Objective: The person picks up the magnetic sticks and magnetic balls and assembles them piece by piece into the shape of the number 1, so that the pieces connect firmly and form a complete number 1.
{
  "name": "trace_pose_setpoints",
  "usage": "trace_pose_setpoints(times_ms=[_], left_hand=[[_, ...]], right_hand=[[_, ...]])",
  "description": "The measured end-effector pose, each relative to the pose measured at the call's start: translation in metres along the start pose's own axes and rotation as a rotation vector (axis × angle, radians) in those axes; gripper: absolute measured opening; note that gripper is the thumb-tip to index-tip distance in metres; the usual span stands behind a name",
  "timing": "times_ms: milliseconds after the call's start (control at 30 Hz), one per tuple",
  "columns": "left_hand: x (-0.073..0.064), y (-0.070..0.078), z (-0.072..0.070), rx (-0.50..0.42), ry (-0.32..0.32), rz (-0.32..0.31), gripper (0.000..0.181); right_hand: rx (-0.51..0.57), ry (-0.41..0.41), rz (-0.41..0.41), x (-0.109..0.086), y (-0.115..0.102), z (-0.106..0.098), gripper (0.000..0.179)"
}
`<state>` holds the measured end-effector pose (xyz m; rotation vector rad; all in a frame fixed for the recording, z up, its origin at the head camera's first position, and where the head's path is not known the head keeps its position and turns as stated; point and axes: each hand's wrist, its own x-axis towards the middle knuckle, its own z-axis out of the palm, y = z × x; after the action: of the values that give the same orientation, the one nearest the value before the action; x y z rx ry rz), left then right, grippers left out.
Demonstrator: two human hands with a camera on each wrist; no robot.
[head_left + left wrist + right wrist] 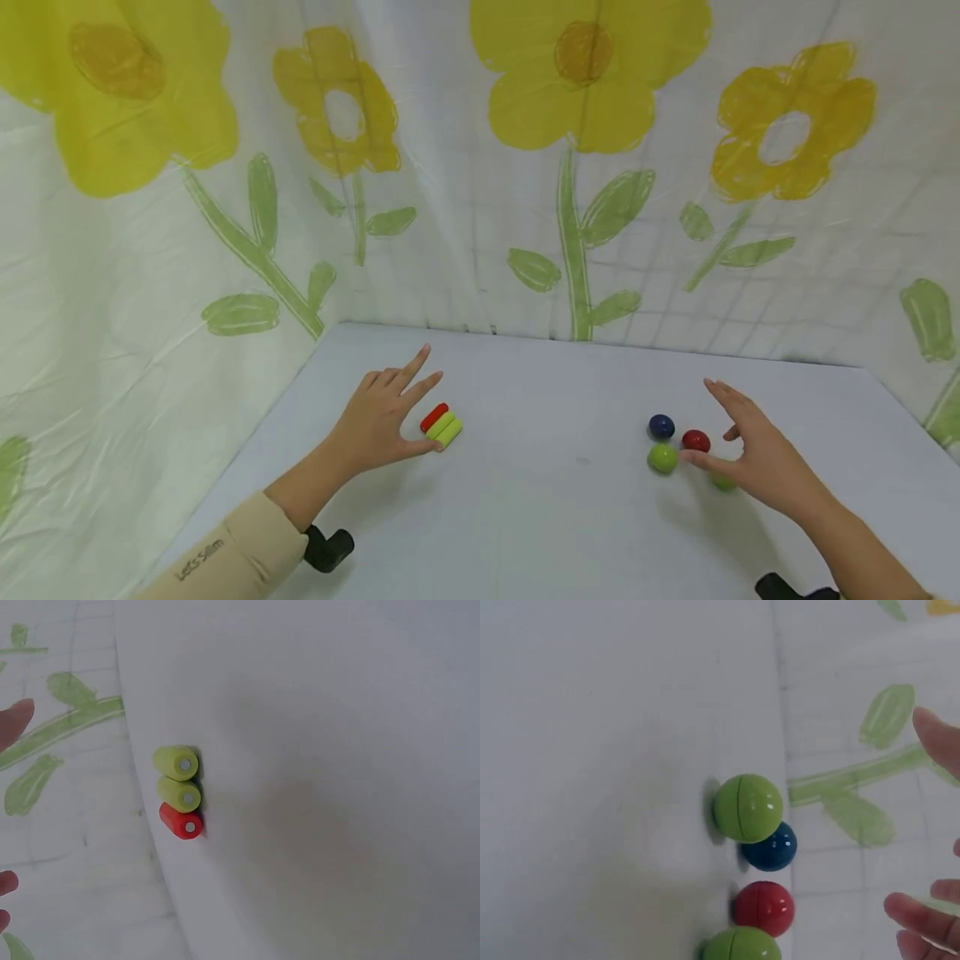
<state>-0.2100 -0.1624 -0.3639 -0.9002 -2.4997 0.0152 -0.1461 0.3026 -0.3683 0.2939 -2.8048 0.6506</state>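
Note:
My left hand (pixel 377 423) hovers with spread fingers beside a row of short rods on the white table. A red rod (pixel 434 417) lies against two yellow-green rods (pixel 449 432); in the left wrist view each shows a pale round dot on its end. On the right, my right hand (pixel 767 457) is held over a cluster of shiny balls, thumb and fingers wide apart, gripping nothing. The cluster has a blue ball (pixel 771 847), a red ball (pixel 764 909) and two green balls (pixel 748 808) with seams. In the head view my right hand partly covers one green ball (pixel 723 482).
The white table (pixel 525 517) spans the space between both groups. Behind it hangs a pale curtain (pixel 450 275) printed with yellow flowers. A black piece (pixel 327 550) sits below the left wrist and another black piece (pixel 795 587) below the right.

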Motion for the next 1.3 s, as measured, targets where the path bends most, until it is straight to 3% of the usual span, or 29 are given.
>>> trace_pose_setpoints(times_ms=[167, 267, 367, 500, 833, 900, 1000, 1133, 1300], left_hand=[[-0.001, 0.002, 0.002, -0.067, 0.031, -0.060, 0.079], [-0.001, 0.005, 0.004, -0.128, 0.034, -0.109, 0.075], [-0.001, 0.007, 0.005, -0.215, -0.005, -0.178, 0.071], [-0.001, 0.011, 0.007, -0.314, -0.070, -0.283, 0.067], [0.004, 0.020, 0.014, -0.497, -0.084, -0.442, 0.061], [0.005, 0.021, 0.019, -0.572, -0.099, -0.487, 0.058], [0.007, 0.021, 0.027, -0.766, -0.117, -0.593, 0.053], [0.005, 0.021, 0.039, -0.992, -0.095, -0.741, 0.043], [0.002, 0.024, 0.050, -1.071, -0.071, -0.825, 0.037]], right_hand=[[0.068, 0.007, 0.091, -0.003, 0.000, 0.004, 0.079], [0.118, -0.001, 0.187, -0.004, 0.002, 0.007, 0.071], [0.203, -0.018, 0.301, -0.003, 0.003, 0.011, 0.068], [0.345, -0.033, 0.388, -0.003, 0.004, 0.018, 0.068], [0.575, -0.029, 0.424, -0.003, 0.012, 0.032, 0.047], [0.601, -0.030, 0.429, -0.004, 0.013, 0.035, 0.048], [0.633, -0.033, 0.443, -0.003, 0.013, 0.038, 0.050], [0.661, -0.037, 0.461, -0.002, 0.011, 0.042, 0.056], [0.696, -0.033, 0.466, 0.000, 0.010, 0.046, 0.058]])
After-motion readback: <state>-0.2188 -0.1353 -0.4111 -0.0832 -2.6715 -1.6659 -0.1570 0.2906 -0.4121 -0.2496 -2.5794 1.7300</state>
